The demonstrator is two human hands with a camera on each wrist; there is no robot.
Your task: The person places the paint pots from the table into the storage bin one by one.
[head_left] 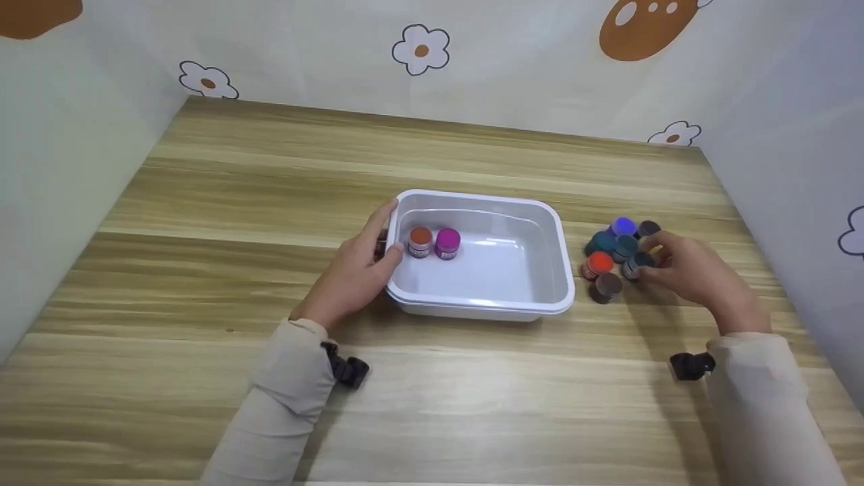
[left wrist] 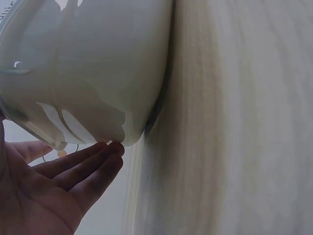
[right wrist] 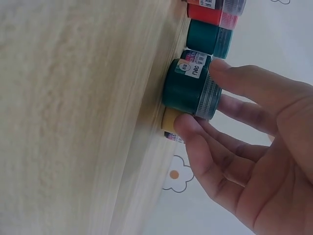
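Note:
A white plastic basin (head_left: 482,316) rests on the wooden table, and my left hand (head_left: 354,273) grips its left side with the thumb at the rim. In the left wrist view, the fingertips (left wrist: 115,149) lie against the basin's outer wall (left wrist: 98,73). Inside the basin stand an orange-brown-lidded paint jar (head_left: 420,243) and a magenta one (head_left: 447,244). To the right of the basin, my right hand (head_left: 695,270) pinches a dark green paint jar (right wrist: 183,90) between thumb and fingers. Its clear ribbed lid and white label show in the right wrist view.
Several more paint jars crowd around the held one: red-orange (head_left: 597,265), dark brown (head_left: 607,288), violet (head_left: 623,227), green and one with a dark lid (head_left: 649,229). Pale flower-patterned walls (head_left: 506,74) border the table (head_left: 270,182) at the back and sides.

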